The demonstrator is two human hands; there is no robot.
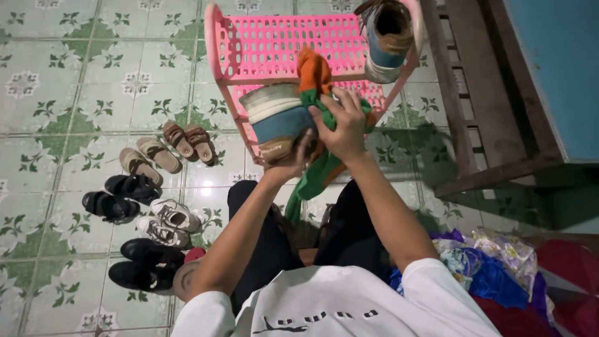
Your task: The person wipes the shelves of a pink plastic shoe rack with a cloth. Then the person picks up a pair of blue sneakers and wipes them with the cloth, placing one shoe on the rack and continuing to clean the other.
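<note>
A tiled floor (pixel 81 81), white with green leaf patterns, carries a pink plastic shoe rack (pixel 274 47) with one blue-and-tan sneaker (pixel 387 37) on its top shelf. Left of it lie brown sandals (pixel 189 142), beige sandals (pixel 147 159), black sandals (pixel 120 196), white sneakers (pixel 168 223) and black shoes (pixel 145 262).

The shoe rack (pixel 274 47) was moulded pink plastic with a perforated lattice and a slight sheen, standing on a floor (pixel 75 68) of glazed, glossy patterned tile. The held sneaker (pixel 277 122) showed matt blue fabric with a ribbed, off-white rubber sole, and the orange-and-green cloth (pixel 315 81) looked soft and matt.
</note>
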